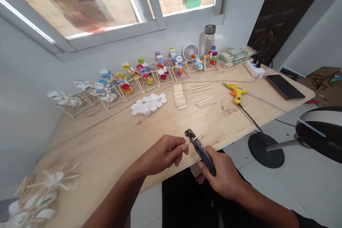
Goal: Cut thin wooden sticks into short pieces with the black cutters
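Note:
Near the table's front edge, my left hand (167,151) pinches a thin wooden stick (201,134) by one end. My right hand (223,172) is wrapped round the handles of a dark cutting tool (200,149), which looks like pliers or a multitool. Its jaws lie across the stick just beyond my left fingertips; whether they bite into it I cannot tell. Past my hands are a row of short sticks (179,97), two small groups of longer sticks (206,101) and a pile of white bottle caps (149,104).
Stick frames with coloured cap wheels (145,74) line the wall. A yellow glue gun (236,92), a phone (285,87) and a power strip (255,69) lie at right. White cap wheels (55,180) sit at front left. A black stand (267,149) is beside the table.

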The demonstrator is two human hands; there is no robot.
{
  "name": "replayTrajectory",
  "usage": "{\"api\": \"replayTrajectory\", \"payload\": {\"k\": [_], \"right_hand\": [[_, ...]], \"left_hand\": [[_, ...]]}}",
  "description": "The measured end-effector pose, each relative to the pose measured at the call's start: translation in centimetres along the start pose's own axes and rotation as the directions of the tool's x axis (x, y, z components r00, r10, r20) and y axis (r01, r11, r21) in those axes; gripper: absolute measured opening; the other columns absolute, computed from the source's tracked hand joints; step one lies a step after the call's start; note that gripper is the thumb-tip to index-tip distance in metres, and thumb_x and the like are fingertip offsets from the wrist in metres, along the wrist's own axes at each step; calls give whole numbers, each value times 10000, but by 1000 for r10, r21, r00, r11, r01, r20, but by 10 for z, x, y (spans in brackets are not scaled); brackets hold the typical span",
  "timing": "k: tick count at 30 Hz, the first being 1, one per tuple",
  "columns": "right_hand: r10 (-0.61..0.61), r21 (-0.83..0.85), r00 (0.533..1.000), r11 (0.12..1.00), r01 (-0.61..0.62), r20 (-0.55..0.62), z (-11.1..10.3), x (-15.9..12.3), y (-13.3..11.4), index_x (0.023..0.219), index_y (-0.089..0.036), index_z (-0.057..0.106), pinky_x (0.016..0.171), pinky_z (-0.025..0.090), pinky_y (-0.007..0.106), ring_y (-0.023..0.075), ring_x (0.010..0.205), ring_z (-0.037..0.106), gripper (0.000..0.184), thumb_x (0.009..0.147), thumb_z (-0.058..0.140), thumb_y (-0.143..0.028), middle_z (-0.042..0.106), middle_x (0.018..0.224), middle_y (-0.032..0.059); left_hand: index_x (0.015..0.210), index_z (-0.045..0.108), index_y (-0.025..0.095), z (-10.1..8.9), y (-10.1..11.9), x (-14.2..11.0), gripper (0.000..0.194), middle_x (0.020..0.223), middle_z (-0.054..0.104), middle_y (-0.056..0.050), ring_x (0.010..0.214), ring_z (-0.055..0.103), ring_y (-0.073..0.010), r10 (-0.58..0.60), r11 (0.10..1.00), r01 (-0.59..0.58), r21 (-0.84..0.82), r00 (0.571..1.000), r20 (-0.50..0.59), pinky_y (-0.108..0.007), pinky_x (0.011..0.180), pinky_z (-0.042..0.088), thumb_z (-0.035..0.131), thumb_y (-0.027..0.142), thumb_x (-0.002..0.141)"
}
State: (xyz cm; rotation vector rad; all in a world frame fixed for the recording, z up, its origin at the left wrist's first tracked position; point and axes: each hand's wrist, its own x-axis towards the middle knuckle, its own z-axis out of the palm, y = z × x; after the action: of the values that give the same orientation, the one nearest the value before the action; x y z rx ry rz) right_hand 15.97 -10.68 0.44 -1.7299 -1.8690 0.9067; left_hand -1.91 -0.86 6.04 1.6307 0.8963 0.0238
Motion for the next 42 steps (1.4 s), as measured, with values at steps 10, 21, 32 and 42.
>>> {"api": "replayTrajectory", "payload": {"k": [10,21,32,42], "right_hand": [[-9,35,1000,999,9,-3,-3,-1,-1,801,-211,417,531,313,230,150,576,545,68,818,457,-263,564,646,-17],[-44,33,999,998,45,-9,-4,0,-2,783,-209,409,516,306,222,139,559,525,64,802,464,-237,545,642,-20],[-47,7,999,999,47,-3,-2,-2,-2,811,-204,418,531,310,226,143,575,527,59,814,452,-252,549,653,-16],[-15,-12,1000,1000,15,3,1,2,1,783,-211,399,507,288,223,136,523,512,86,820,439,-277,530,602,-31]], "left_hand": [[734,536,133,0,1,1,347,479,516,38,367,341,-37,-10,997,12,-82,1000,28,-160,379,269,440,453,827],[759,539,130,-1,-1,1,315,479,513,40,368,333,-31,21,996,-17,-86,999,46,-150,381,268,419,406,852],[758,544,128,-5,-4,3,303,465,507,43,365,338,-27,70,991,-58,-120,993,97,-141,383,274,422,385,860],[755,554,130,-7,-4,5,305,460,500,49,366,338,-28,99,993,-93,-66,992,81,-142,389,271,409,374,866]]}}
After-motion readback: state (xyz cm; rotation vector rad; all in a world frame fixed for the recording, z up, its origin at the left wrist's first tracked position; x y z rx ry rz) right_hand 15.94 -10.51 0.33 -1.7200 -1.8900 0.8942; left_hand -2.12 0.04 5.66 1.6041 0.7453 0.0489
